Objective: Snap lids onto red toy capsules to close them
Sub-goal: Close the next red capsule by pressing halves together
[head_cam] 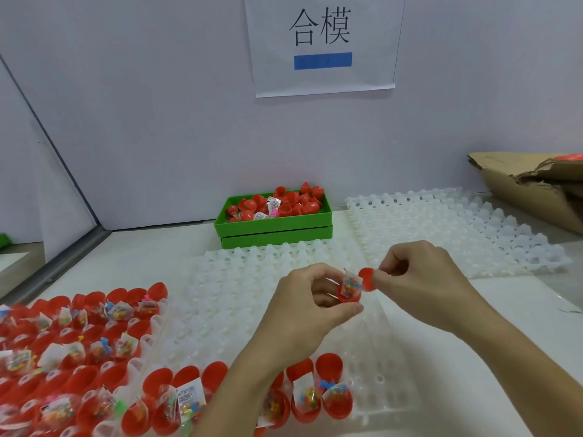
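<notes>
My left hand (310,302) pinches a red capsule half (348,294) stuffed with a clear bag of small coloured toys, held above the white tray. Just to its right, my right hand (419,275) pinches a red lid (367,279) that sits close against the capsule's open rim, tilted. Several more open red capsules (318,395) with toy bags stand in the white grid tray (239,310) near me, and many others (79,335) fill a tray at the left.
A green bin (274,230) heaped with red capsule parts stands at the back centre against the wall. Another white grid tray (448,228) lies at the right. Torn cardboard (530,190) sits at the far right. A paper sign (321,42) hangs on the wall.
</notes>
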The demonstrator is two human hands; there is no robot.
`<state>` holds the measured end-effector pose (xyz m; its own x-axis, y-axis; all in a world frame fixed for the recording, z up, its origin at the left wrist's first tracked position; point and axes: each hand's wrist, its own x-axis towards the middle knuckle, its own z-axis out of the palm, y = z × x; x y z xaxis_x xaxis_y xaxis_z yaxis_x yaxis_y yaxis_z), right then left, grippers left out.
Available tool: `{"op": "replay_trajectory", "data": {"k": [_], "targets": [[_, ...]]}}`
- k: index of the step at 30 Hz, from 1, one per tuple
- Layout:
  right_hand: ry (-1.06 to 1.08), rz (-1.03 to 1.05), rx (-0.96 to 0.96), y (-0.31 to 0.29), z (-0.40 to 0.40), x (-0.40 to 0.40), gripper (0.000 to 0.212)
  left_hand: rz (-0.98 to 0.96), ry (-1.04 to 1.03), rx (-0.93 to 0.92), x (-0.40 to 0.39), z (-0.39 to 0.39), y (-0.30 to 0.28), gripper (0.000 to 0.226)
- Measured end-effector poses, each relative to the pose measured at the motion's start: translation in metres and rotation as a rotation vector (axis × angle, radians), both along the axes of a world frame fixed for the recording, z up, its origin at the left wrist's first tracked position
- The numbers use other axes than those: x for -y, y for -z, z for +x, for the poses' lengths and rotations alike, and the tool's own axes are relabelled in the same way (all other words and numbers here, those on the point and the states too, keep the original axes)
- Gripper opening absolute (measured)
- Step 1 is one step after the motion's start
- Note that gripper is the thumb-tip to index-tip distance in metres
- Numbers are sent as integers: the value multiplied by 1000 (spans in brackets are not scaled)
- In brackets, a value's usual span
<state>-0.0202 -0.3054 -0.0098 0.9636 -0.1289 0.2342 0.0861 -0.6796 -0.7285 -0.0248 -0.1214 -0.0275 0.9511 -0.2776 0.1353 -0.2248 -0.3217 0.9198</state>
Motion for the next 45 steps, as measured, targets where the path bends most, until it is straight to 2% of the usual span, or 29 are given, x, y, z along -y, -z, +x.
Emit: {"op": "replay_trajectory", "data": {"k": [3,7,11,15,20,29,34,39,45], "targets": [[-2,82,6,-1,1,-2,14,-12,-21,26,-1,0,0,25],[-158,411,-89,-3,1,-4,9,12,-52,50,-1,0,-1,24],[-311,549,-108,-7,0,1,12,31,-80,86,-3,1,0,21],[-360,444,-52,-6,-1,2,18,21,-87,103,-2,0,0,21],[-341,457,7,-5,0,-1,16,-19,-83,139,-1,-1,-1,36],[-344,491,53,-3,2,0,16,-93,-92,193,0,0,-4,14],[-347,488,68,-3,2,-1,16,-99,-107,199,0,0,-3,16],[-337,473,78,-3,3,-2,16,-107,-107,174,1,0,-3,30],[-340,486,84,-2,3,-1,16,-128,-83,181,1,-1,-5,18]]}}
